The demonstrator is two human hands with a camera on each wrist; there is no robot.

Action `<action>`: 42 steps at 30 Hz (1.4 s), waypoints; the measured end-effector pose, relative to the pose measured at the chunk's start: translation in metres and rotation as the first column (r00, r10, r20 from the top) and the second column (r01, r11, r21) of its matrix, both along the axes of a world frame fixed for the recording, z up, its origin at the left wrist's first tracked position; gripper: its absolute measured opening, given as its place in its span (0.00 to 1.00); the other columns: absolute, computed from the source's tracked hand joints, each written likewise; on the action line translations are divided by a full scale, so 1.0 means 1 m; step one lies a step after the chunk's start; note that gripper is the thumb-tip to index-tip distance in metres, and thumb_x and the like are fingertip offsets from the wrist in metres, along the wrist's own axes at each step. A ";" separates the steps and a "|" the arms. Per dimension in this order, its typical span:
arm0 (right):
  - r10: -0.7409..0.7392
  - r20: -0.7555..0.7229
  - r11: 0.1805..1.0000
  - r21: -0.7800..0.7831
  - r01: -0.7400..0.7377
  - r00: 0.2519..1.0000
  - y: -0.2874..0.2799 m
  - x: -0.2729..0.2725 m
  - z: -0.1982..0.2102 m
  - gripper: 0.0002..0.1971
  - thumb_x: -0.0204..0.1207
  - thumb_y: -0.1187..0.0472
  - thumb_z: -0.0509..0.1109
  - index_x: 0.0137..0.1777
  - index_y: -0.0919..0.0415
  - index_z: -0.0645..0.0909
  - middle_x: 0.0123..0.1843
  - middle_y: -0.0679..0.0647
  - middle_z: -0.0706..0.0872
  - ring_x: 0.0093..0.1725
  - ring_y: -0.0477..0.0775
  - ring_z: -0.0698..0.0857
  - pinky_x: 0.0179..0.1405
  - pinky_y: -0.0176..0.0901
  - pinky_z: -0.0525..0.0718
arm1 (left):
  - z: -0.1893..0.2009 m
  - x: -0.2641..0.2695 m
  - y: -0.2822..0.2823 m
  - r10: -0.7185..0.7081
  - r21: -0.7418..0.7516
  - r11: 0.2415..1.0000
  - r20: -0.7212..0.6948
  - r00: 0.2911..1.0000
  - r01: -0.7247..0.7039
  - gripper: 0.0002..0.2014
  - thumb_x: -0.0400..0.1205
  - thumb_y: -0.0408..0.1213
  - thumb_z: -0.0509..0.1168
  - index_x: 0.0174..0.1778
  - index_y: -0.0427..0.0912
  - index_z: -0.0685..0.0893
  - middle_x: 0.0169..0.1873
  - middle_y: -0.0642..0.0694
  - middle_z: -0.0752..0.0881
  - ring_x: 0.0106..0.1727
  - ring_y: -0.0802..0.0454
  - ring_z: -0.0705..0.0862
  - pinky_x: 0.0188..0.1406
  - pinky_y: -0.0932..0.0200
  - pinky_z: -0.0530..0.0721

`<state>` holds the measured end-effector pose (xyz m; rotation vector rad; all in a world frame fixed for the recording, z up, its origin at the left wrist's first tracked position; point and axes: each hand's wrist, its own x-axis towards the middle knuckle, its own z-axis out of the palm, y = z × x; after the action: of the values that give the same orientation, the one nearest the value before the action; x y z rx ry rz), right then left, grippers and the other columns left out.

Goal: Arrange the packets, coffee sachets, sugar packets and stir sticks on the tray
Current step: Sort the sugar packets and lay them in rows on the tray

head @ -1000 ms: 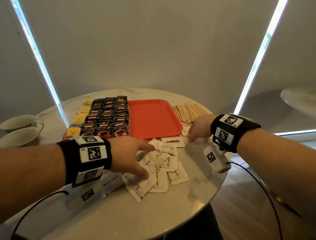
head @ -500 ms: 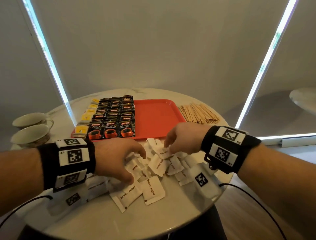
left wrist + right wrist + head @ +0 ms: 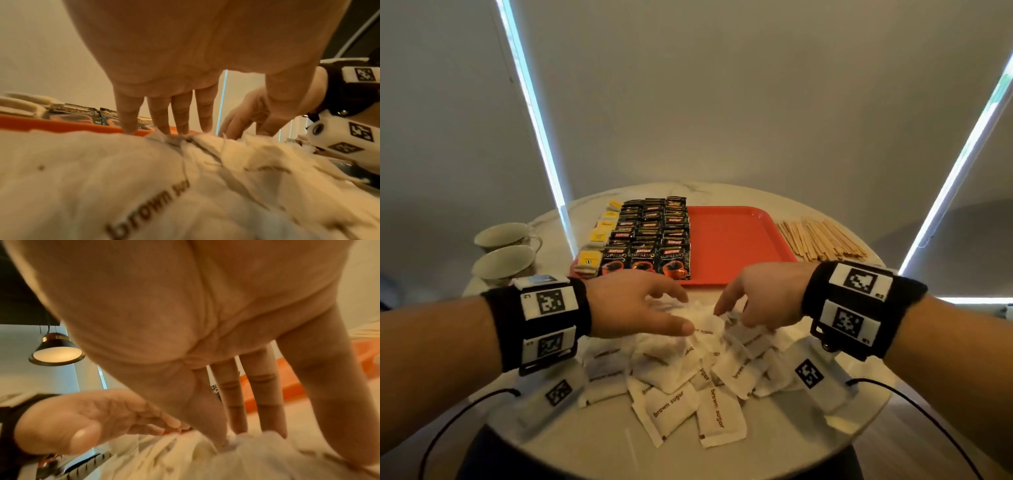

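A heap of white brown-sugar packets (image 3: 688, 377) lies on the table's near side, in front of the red tray (image 3: 732, 240). My left hand (image 3: 684, 312) reaches over the heap's left part, and its straight fingers (image 3: 162, 116) touch the packets (image 3: 144, 178) by the tray's front rim (image 3: 61, 126). My right hand (image 3: 734, 310) comes in from the right, with its straight fingers (image 3: 267, 402) set on the packets (image 3: 236, 457). Neither hand grips anything. Black coffee sachets (image 3: 650, 240) fill the tray's left part in rows. Yellow packets (image 3: 599, 236) line their left side. Wooden stir sticks (image 3: 822, 240) lie right of the tray.
Two cups (image 3: 506, 250) stand at the table's left rim. The round marble table (image 3: 585, 445) ends just in front of the heap. The right half of the tray is bare. Cables trail from both wristbands over the near edge.
Both hands have swept inward toward each other, the right one coming left from near the stir sticks. The scattered sugar packets are now bunched into a tighter heap.
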<state>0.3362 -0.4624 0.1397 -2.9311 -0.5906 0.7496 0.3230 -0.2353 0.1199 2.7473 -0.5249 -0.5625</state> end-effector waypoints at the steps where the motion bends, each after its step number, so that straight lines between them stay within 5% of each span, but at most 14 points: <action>1: -0.032 0.006 0.999 0.037 0.031 0.999 0.000 0.003 0.003 0.26 0.83 0.66 0.62 0.74 0.38 0.81 0.72 0.42 0.83 0.45 0.44 0.87 0.29 0.31 0.81 | 0.001 0.001 0.004 0.053 -0.037 0.998 0.045 0.998 -0.051 0.37 0.68 0.80 0.60 0.70 0.67 0.81 0.68 0.63 0.83 0.69 0.60 0.81 0.73 0.46 0.81; 3: -0.097 0.099 0.991 0.104 0.086 0.990 0.004 0.015 0.010 0.26 0.83 0.66 0.62 0.74 0.39 0.82 0.73 0.43 0.83 0.48 0.45 0.87 0.34 0.31 0.83 | 0.001 0.009 0.014 0.189 -0.067 0.981 0.153 0.970 -0.180 0.36 0.69 0.81 0.54 0.60 0.62 0.87 0.54 0.59 0.89 0.56 0.59 0.86 0.63 0.47 0.86; 5: -0.130 0.206 0.989 0.091 0.113 0.970 0.009 0.025 0.014 0.24 0.85 0.64 0.62 0.77 0.42 0.80 0.77 0.45 0.80 0.68 0.49 0.82 0.60 0.37 0.81 | -0.001 0.017 0.023 0.289 -0.010 0.956 0.212 0.933 -0.294 0.34 0.73 0.80 0.54 0.53 0.57 0.88 0.46 0.53 0.89 0.49 0.56 0.87 0.54 0.50 0.88; 7: -0.115 0.240 0.993 0.008 0.116 0.964 0.015 0.036 0.011 0.20 0.87 0.53 0.64 0.79 0.46 0.78 0.78 0.46 0.80 0.76 0.52 0.78 0.71 0.44 0.76 | -0.005 0.024 0.029 0.319 0.079 0.935 0.241 0.916 -0.347 0.31 0.81 0.75 0.56 0.51 0.53 0.89 0.44 0.50 0.90 0.46 0.54 0.87 0.46 0.54 0.85; 11: -0.088 0.149 0.990 -0.100 0.104 0.985 0.020 0.043 -0.001 0.18 0.83 0.59 0.70 0.71 0.58 0.85 0.69 0.57 0.88 0.68 0.59 0.86 0.48 0.39 0.84 | -0.015 0.026 0.031 0.303 0.153 0.925 0.257 0.918 -0.348 0.22 0.91 0.58 0.57 0.57 0.47 0.91 0.47 0.48 0.90 0.49 0.52 0.87 0.43 0.57 0.80; 15: -0.122 0.147 0.975 -0.170 0.146 0.982 0.014 0.034 -0.005 0.19 0.86 0.58 0.61 0.72 0.57 0.83 0.68 0.55 0.87 0.66 0.58 0.85 0.68 0.53 0.85 | -0.017 0.022 0.029 0.250 0.166 0.939 0.270 0.930 -0.301 0.16 0.91 0.45 0.59 0.65 0.49 0.90 0.54 0.50 0.89 0.55 0.53 0.85 0.54 0.58 0.83; 17: -0.116 0.123 0.979 -0.154 0.135 0.986 0.006 0.030 -0.007 0.17 0.84 0.55 0.64 0.69 0.54 0.85 0.63 0.53 0.89 0.62 0.56 0.87 0.65 0.53 0.87 | -0.018 0.018 0.027 0.233 0.151 0.949 0.257 0.938 -0.277 0.14 0.90 0.44 0.60 0.63 0.50 0.91 0.52 0.53 0.89 0.53 0.55 0.85 0.54 0.58 0.84; 21: -0.149 0.040 0.986 -0.076 0.151 0.988 -0.002 0.009 -0.006 0.26 0.77 0.38 0.73 0.71 0.50 0.84 0.63 0.49 0.88 0.58 0.51 0.86 0.56 0.45 0.88 | -0.022 0.012 0.027 0.176 0.149 0.963 0.288 0.941 -0.226 0.15 0.89 0.43 0.61 0.60 0.52 0.93 0.51 0.54 0.89 0.53 0.56 0.86 0.58 0.57 0.86; 24: -0.136 0.101 0.986 -0.084 0.145 0.985 0.000 -0.012 -0.002 0.43 0.62 0.22 0.74 0.75 0.43 0.75 0.68 0.48 0.81 0.60 0.51 0.81 0.49 0.45 0.81 | -0.022 0.009 0.029 0.162 0.144 0.966 0.312 0.936 -0.215 0.15 0.89 0.43 0.61 0.62 0.53 0.93 0.53 0.56 0.88 0.55 0.57 0.84 0.57 0.60 0.83; 27: -0.127 0.135 0.976 -0.163 0.148 0.983 0.004 -0.027 -0.002 0.52 0.50 0.14 0.72 0.71 0.42 0.73 0.61 0.47 0.78 0.54 0.50 0.81 0.44 0.47 0.83 | -0.022 0.010 0.031 0.160 0.126 0.970 0.311 0.937 -0.207 0.14 0.89 0.43 0.62 0.61 0.53 0.93 0.51 0.57 0.87 0.52 0.59 0.83 0.50 0.63 0.79; 35: -0.131 0.013 0.974 -0.183 0.131 0.991 0.012 -0.038 -0.007 0.45 0.63 0.32 0.82 0.78 0.43 0.68 0.57 0.49 0.82 0.44 0.49 0.85 0.42 0.45 0.89 | -0.020 0.011 0.030 0.160 0.101 0.974 0.311 0.937 -0.201 0.13 0.89 0.48 0.63 0.55 0.52 0.94 0.48 0.55 0.88 0.49 0.58 0.85 0.50 0.61 0.84; 38: -0.116 0.008 0.982 -0.149 0.116 0.993 0.017 -0.037 -0.012 0.41 0.69 0.41 0.82 0.80 0.43 0.66 0.52 0.50 0.84 0.42 0.50 0.87 0.48 0.48 0.92 | -0.016 0.009 0.030 0.217 0.000 0.974 0.304 0.928 -0.227 0.10 0.88 0.49 0.66 0.54 0.52 0.92 0.49 0.57 0.88 0.48 0.61 0.84 0.43 0.64 0.80; 42: -0.098 0.030 0.988 -0.118 0.101 0.995 0.020 -0.031 -0.017 0.33 0.74 0.50 0.79 0.78 0.43 0.71 0.51 0.47 0.85 0.40 0.47 0.85 0.38 0.42 0.89 | -0.008 0.008 0.029 0.313 -0.159 0.948 0.305 0.899 -0.276 0.07 0.86 0.49 0.69 0.52 0.54 0.90 0.45 0.57 0.88 0.46 0.61 0.85 0.42 0.62 0.81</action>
<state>0.3051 -0.4427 0.1227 -3.0560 -0.4108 0.7655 0.3309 -0.2068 0.1124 2.7477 -0.1895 -0.0010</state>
